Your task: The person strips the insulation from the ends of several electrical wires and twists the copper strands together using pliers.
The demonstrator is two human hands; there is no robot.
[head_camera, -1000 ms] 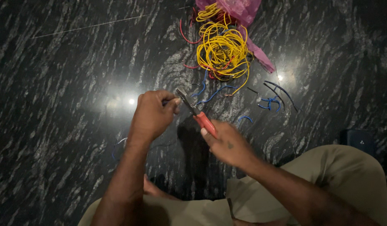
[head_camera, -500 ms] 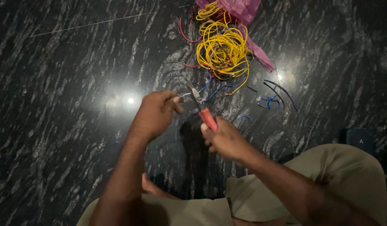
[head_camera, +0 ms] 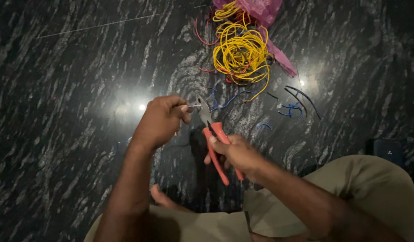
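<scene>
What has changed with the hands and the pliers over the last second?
The right hand swung the red-handled pliers upright, their tip now at the left hand, which pinches a short wire end. The yellow wire coil and blue wire scraps stayed put.

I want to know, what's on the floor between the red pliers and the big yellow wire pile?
In the head view, loose blue wire pieces lie on the dark floor between pliers and yellow wire pile.

The left hand [head_camera: 160, 121] is held fisted, fingers [head_camera: 184, 109] pinched together; the right hand [head_camera: 233, 152] is curled closed just beside them.
</scene>
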